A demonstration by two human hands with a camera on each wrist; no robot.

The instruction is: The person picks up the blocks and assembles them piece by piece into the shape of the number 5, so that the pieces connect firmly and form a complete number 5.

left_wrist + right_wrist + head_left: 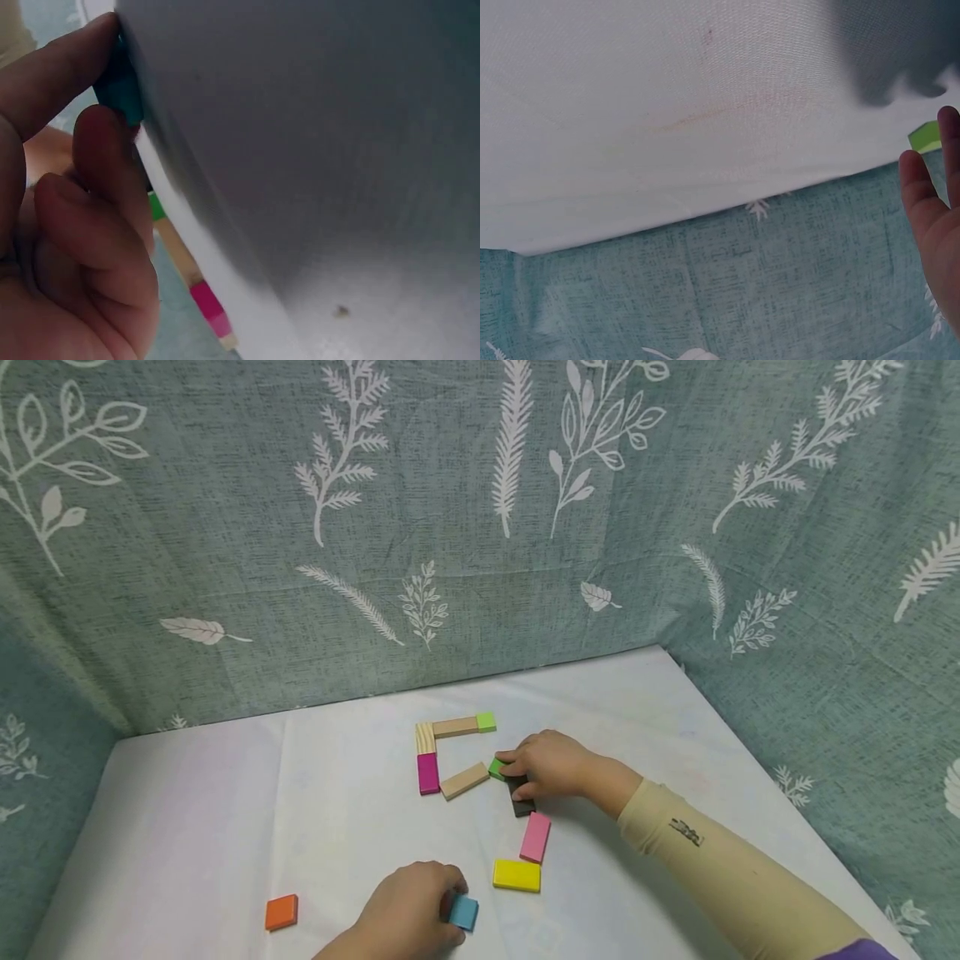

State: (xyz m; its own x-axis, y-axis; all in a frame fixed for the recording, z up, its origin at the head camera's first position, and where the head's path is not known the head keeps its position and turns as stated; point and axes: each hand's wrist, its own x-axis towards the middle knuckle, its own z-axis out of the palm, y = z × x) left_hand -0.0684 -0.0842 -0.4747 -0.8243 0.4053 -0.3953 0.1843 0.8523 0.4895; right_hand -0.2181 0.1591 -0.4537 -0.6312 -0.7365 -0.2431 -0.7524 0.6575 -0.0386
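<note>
In the head view my left hand pinches a small blue block low over the white table, near the front edge. The left wrist view shows the same blue block between thumb and finger, the other fingers curled. Farther back, my right hand holds a black block with its thumb and fingers. Its fingertips reach over a green block beside it, partly hiding both. A plain wooden block lies left of the green one, and a pink block lies just below the black one.
A magenta block, a striped wooden block, a tan block and a light green block form a corner at the back. A yellow block touches the pink one. An orange block lies front left. Patterned curtains border the table.
</note>
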